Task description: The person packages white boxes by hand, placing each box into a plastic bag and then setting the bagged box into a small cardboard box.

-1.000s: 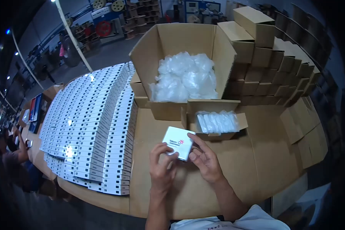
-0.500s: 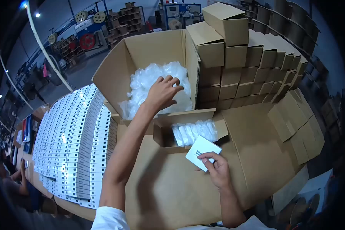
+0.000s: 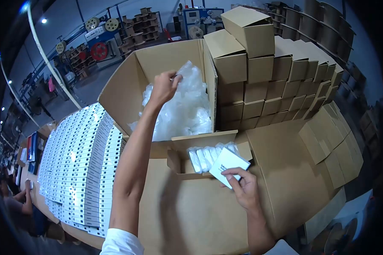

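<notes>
My left hand (image 3: 163, 87) is raised inside the big open cardboard carton (image 3: 127, 80), pinching a clear plastic bag (image 3: 190, 80) and lifting it out of the heap of bags (image 3: 178, 119). My right hand (image 3: 241, 183) holds a small white box (image 3: 228, 165) flat over the cardboard-covered table, just in front of a small open carton (image 3: 176, 163) filled with several wrapped white packets (image 3: 206, 155).
Rows of several flat white boxes (image 3: 81, 170) cover the table to the left. Stacked small brown cartons (image 3: 281, 76) rise to the right, with flattened ones (image 3: 332, 144) beside them. Another person (image 3: 17, 208) sits at far left. Machinery and spools stand behind.
My left hand went from the white box into the big carton, closed on a plastic bag and is lifting it. My right hand kept the white box, now lower right.
</notes>
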`<state>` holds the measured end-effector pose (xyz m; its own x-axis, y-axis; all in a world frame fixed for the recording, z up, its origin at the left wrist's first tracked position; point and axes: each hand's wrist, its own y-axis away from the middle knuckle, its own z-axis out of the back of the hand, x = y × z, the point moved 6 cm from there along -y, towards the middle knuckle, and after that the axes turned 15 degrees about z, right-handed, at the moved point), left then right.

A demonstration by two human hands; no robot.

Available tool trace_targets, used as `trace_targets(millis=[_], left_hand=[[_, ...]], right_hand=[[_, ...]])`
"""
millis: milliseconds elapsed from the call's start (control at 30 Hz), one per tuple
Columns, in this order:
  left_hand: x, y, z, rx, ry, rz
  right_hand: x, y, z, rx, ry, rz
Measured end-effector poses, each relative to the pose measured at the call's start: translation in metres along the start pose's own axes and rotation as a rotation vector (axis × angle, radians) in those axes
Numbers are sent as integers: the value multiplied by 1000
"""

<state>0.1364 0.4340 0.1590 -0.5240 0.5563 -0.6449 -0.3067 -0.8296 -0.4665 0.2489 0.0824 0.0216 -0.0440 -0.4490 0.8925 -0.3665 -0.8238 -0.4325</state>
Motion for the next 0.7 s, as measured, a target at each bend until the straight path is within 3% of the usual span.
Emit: trace_targets(millis=[100, 200, 233, 300, 333, 367, 400, 467, 500, 600, 633, 700], left_hand=[[12, 12, 27, -130, 112, 159], [22, 41, 48, -271, 313, 209], [26, 49, 53, -311, 296, 212], [16, 66, 61, -427, 239, 167], [12, 73, 64, -483, 211, 140], [12, 75, 63, -478, 187, 140], [11, 77, 60, -451, 215, 96], [8, 82, 55, -393, 273, 3], [7, 83, 52, -339, 340, 4], [38, 77, 60, -360, 517, 61], [46, 80, 68, -354, 600, 195], [54, 87, 92, -441, 498, 221]], right_hand=[[9, -28, -13, 64, 156, 101], [16, -69, -43, 70, 178, 308], [17, -84, -57, 55, 116, 173], [9, -125, -86, 17, 151, 311], [25, -142, -100, -51, 380, 467], [26, -160, -112, -117, 496, 500], [12, -184, -125, -61, 386, 359], [-5, -215, -143, -94, 526, 365], [-11, -226, -149, -36, 457, 314], [-42, -245, -148, -30, 336, 233], [-44, -246, -142, -31, 436, 264], [-49, -249, -129, -42, 641, 321]])
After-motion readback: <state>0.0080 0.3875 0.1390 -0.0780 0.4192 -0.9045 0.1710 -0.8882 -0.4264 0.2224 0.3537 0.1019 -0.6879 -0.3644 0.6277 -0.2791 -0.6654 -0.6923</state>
